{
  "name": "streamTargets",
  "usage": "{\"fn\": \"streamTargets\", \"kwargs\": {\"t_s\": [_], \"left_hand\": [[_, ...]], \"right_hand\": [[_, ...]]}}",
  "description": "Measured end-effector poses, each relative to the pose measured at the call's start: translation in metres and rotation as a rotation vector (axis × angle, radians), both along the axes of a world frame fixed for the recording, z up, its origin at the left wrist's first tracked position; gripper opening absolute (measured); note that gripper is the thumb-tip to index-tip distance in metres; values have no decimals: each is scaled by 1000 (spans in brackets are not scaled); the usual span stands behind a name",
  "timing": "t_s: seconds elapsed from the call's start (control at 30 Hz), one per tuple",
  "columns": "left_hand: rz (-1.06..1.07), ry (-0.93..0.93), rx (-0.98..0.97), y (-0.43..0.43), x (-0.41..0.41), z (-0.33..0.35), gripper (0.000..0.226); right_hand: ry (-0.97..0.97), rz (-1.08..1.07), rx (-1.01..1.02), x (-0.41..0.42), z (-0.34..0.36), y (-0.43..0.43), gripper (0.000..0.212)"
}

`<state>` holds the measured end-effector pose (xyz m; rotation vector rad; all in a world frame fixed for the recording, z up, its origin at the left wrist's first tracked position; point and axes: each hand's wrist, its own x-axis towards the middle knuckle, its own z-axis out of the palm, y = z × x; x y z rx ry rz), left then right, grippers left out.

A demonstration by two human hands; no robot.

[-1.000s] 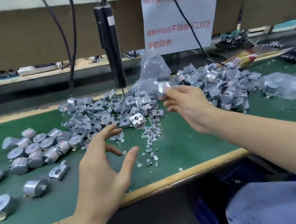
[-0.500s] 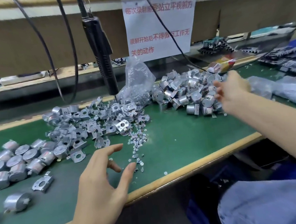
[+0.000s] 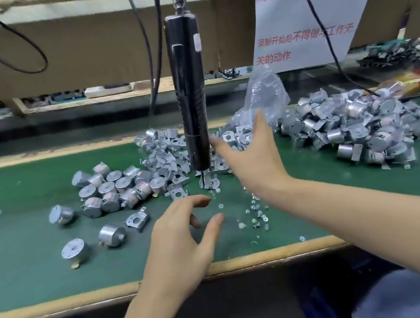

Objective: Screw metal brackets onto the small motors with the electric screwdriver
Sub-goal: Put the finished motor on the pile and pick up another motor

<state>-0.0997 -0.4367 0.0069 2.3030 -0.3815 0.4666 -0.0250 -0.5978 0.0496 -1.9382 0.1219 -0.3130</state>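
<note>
Electric screwdriver [image 3: 189, 96] showing glossy black. Bench mat [image 3: 27, 255] reading plain green, edge strip [image 3: 266, 258] tan. Motors [image 3: 114, 188] and brackets [image 3: 169, 160] showing silver-grey. Paper sign [image 3: 280, 22] showing white, carrying red characters.

I'm on a factory assy line: green mat [image 3: 32, 255], screwdriver [image 3: 189, 96] hung at center, motor piles [image 3: 356, 128] right, printed notice [image 3: 305, 19] upper right.

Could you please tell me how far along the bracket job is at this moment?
Done: a big pile of motors with brackets lies at the right. In hand: nothing; the open right hand reaches toward the hanging screwdriver, and the left hand hovers empty over the mat. Left: a cluster of bare motors, loose brackets and scattered screws.
</note>
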Motion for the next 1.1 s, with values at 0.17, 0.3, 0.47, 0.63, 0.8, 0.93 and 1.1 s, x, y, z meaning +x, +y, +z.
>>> {"fn": "streamTargets", "kwargs": {"t_s": [0.17,0.3,0.47,0.63,0.8,0.93,1.1], "left_hand": [[332,-6,213,27,9,-5,36],[602,37,485,51,14,-2,41],[639,333,629,74,16,1,32],[530,369,562,82,19,5,30],[447,381,557,82,14,10,22],[360,249,432,65,8,14,26],[160,71,89,36,0,13,24]], "right_hand": [[19,308,299,18,10,22,61],[-35,497,447,15,20,45,59],[-137,518,475,15,19,57,61],[-89,430,517,21,15,41,63],[-23,462,558,26,8,24,90],[-13,521,555,27,1,13,98],[84,631,590,18,-9,6,95]]}}
